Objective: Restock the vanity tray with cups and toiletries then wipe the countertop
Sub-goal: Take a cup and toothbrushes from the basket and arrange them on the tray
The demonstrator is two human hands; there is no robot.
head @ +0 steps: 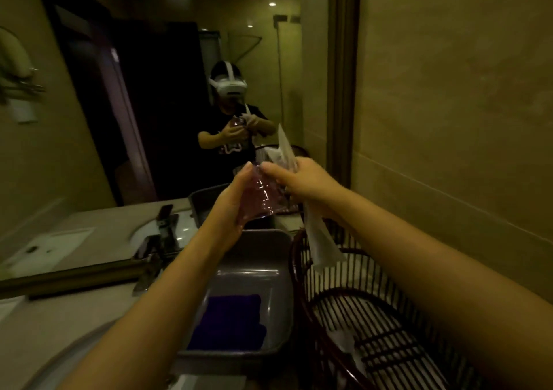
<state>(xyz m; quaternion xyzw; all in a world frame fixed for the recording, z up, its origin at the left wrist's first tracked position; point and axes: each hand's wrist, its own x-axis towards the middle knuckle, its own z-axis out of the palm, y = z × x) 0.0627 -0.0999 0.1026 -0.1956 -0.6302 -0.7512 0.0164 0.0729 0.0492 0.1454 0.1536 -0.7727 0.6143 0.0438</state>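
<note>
I hold a clear glass cup (263,198) up in front of the mirror, above the grey vanity tray (278,270). My left hand (230,207) grips the cup's side and base. My right hand (299,177) pinches the cup's upper end together with a thin white wrapper (320,240), which sticks up above the fingers and hangs down below the wrist. A folded dark blue cloth (230,321) lies inside the tray.
A dark slatted wooden basket (374,315) with white items stands right of the tray against the tiled wall (449,120). The faucet (149,258) and sink rim (59,356) are on the left. The mirror (149,105) runs along the back and reflects a person.
</note>
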